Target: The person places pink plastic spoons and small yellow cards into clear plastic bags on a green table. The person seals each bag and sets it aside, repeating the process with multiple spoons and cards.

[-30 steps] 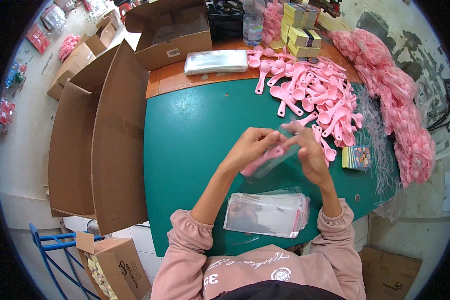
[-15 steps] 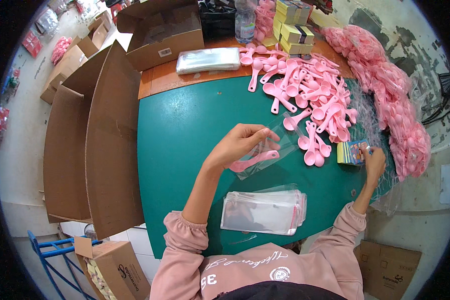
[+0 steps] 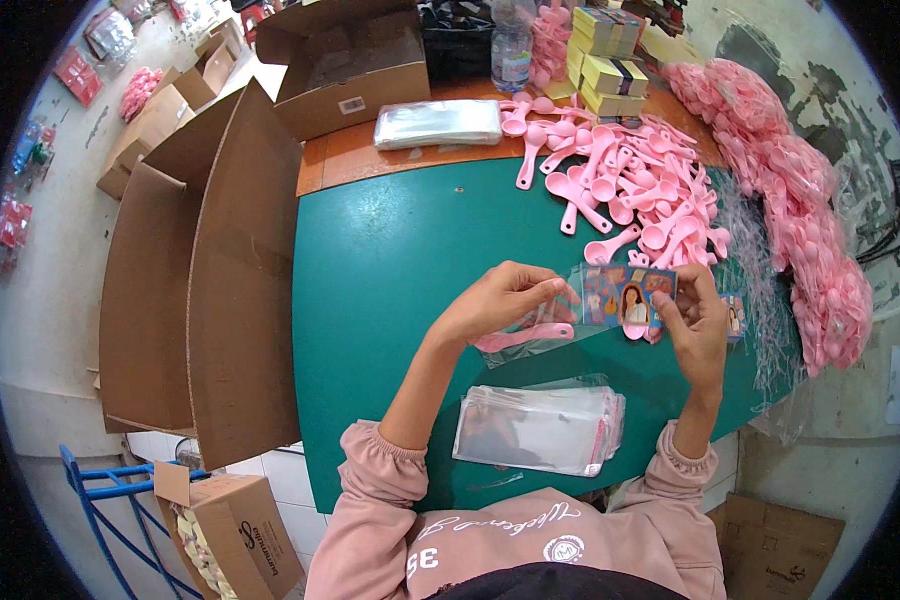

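Observation:
My left hand [image 3: 510,303] grips a clear plastic bag [image 3: 560,352] near its mouth. Inside the bag lies a pink spoon [image 3: 523,337], its handle under my fingers. Between thumb and fingers, my right hand [image 3: 695,318] holds a colourful printed card [image 3: 625,297], whose left edge meets the bag's opening. A stack of the same cards [image 3: 733,316] sits just right of that hand, partly hidden by it. Beyond both hands spreads a heap of loose pink spoons [image 3: 660,190]. Nearer to me lies a pile of clear bags [image 3: 530,428] on the green tabletop [image 3: 390,260].
Large cardboard boxes [image 3: 240,290] stand along the table's left side, with an open carton [image 3: 345,85] at the back. Another stack of bags [image 3: 438,124], a bottle [image 3: 511,55] and banded card bundles [image 3: 610,75] line the far edge. Bagged pink spoons [image 3: 790,200] bulge along the right.
My right hand has come left from the card stack, bringing one card to the bag's mouth. My left hand still holds the bag with the spoon. The whole view has shifted slightly.

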`<state>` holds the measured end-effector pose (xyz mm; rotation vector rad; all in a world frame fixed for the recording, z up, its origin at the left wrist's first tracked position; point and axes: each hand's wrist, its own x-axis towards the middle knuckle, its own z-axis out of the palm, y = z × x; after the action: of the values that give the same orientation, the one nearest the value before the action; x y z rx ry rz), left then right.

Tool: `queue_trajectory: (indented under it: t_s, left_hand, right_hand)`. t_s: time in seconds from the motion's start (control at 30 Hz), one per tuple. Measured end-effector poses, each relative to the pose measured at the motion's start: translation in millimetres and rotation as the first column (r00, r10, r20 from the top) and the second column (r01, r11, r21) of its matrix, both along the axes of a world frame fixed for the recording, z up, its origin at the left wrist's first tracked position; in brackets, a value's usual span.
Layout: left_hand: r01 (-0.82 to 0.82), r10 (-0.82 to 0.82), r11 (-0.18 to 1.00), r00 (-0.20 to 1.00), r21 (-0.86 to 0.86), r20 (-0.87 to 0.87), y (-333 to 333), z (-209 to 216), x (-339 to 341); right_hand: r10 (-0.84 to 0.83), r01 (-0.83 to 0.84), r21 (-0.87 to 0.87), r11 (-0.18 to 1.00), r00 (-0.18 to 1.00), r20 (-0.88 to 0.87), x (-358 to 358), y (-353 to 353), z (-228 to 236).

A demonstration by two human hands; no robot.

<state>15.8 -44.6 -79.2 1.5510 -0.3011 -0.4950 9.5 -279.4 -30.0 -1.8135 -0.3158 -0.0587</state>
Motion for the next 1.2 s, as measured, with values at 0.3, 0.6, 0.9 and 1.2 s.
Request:
queue_trajectory:
  t_s: [0.3,0.6,0.9,1.2]
  left_hand:
    - [-0.031,0.031,0.998,0.999,-0.057,-0.009,-2.8,-6.6,-0.4]
    - [-0.020,0.018,0.998,0.999,0.060,0.034,-0.8,1.5,-1.5]
    - [-0.061,0.061,0.998,0.998,0.015,0.026,0.3,-1.2,-1.5]
    - [-0.041,0.035,0.989,0.998,0.143,0.044,0.9,3.8,-3.9]
  right_hand:
    - [-0.116,0.107,0.063,0.992,0.979,0.167,4.7,4.2,2.2]
    - [-0.005,0.011,-0.066,0.998,0.995,0.098,7.3,-1.2,-4.5]
    - [-0.049,0.059,-0.056,0.997,0.984,0.170,1.5,6.8,-2.5]
    - [0.142,-0.173,-0.175,0.969,0.974,-0.174,0.1,9.5,0.2]
